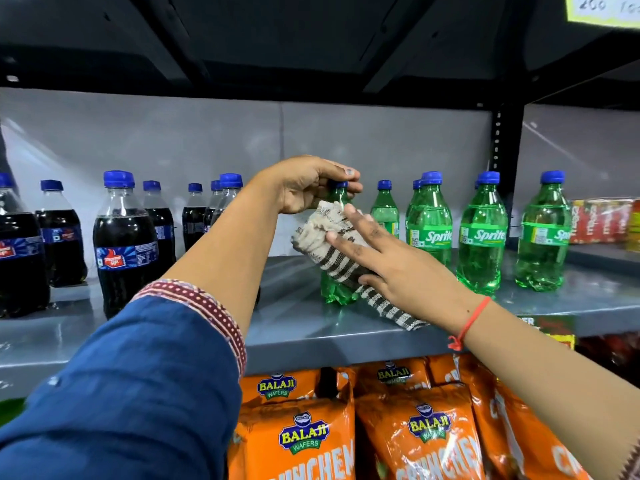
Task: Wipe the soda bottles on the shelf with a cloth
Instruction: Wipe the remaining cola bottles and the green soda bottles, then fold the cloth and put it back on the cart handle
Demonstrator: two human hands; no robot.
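Observation:
A green soda bottle (335, 292) stands near the front of the grey shelf (311, 337). My left hand (308, 185) grips its blue cap and neck from above. My right hand (384, 251) presses a striped white and brown cloth (329, 237) flat against the bottle's side, fingers spread, and the cloth's tail hangs down onto the shelf. The cloth hides most of the bottle's body. More green Sprite bottles (483, 233) stand in a row to the right. Dark cola bottles (124, 244) with blue caps stand to the left.
A black upper shelf (311, 39) hangs low overhead. Orange snack bags (419, 434) fill the shelf below. Red packets (601, 221) sit at the far right past a black upright post (502, 140). A grey panel backs the shelf.

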